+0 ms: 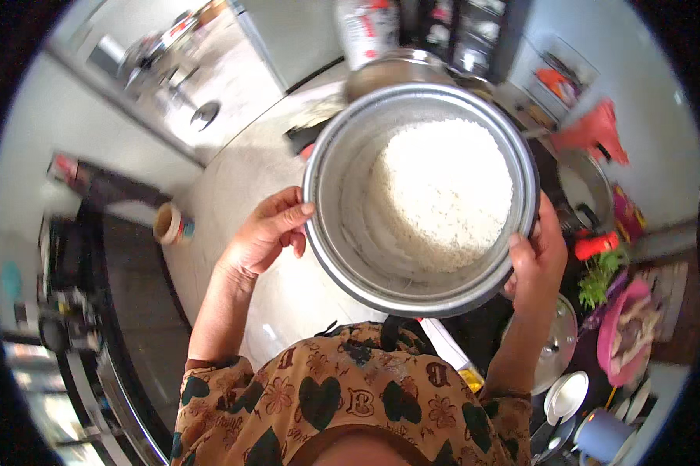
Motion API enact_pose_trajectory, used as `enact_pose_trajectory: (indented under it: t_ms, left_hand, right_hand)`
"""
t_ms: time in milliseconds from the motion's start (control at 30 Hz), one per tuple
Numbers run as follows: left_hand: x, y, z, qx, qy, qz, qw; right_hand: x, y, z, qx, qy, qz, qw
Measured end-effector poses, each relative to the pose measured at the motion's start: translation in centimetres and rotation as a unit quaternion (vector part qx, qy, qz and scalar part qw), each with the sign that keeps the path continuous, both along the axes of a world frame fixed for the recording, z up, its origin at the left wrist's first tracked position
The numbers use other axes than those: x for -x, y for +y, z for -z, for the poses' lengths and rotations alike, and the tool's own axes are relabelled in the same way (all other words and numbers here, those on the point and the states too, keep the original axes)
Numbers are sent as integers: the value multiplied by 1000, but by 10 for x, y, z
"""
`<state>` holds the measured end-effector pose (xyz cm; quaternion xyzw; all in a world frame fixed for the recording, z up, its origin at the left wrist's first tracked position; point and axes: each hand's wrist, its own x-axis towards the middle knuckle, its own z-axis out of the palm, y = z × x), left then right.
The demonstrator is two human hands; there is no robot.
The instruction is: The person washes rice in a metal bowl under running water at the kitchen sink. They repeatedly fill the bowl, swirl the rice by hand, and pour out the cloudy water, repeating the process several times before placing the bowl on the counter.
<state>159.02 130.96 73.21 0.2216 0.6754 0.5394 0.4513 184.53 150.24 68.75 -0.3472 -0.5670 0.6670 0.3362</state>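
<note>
The pot (pixel 346 221) is held up in front of the body, between the two hands, with its mouth open to view. Rice (pixel 451 186) is already in it, heaped toward the right side, while bare metal with a pale film is left showing on the left. No standing water can be made out, and no cover is set on the pot. By that reckoning, the filling with dry grain is judged done; how much else is left cannot be told.

The rim is pinched at its left by the left hand (pixel 266 233), with the thumb laid on the edge and the fingers loosely bent beside and below it. The right side is gripped more fully by the right hand (pixel 538 260): the thumb is pressed over the rim, and the fingers are partly hidden behind the wall. Neither hand is spread wide. Whether the pot is borne from below cannot be seen.

Beyond the right forearm, a glass lid (pixel 558 342) is seen lying apart from the pot, with a white bowl (pixel 567 397), a pink basin (pixel 608 346) and greens (pixel 596 281) near it. Farther off, a tub (pixel 167 224) is seen to the left, and a white sack (pixel 368 35) is placed past the pot.
</note>
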Motion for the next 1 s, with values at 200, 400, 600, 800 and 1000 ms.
enact_pose_trajectory:
  t_ms: [200, 400, 600, 800, 1000]
  left_hand:
    - [-6, -41, 41, 75, -32, -55, 995]
    - [-14, -59, 69, 98, -53, -74, 991]
    - [-9, -57, 86, 91, -81, -117, 986]
    - [-29, -35, 95, 55, -124, -209, 968]
    - [-32, -43, 108, 71, -121, -246, 959]
  right_hand:
    - [11, -32, 45, 12, 81, -46, 996]
    - [-2, -66, 83, 72, 66, -50, 994]
    - [-5, -87, 118, 145, 80, -26, 986]
    - [-7, -76, 113, 146, 80, -46, 985]
    - [1, -73, 132, 171, 65, -56, 981]
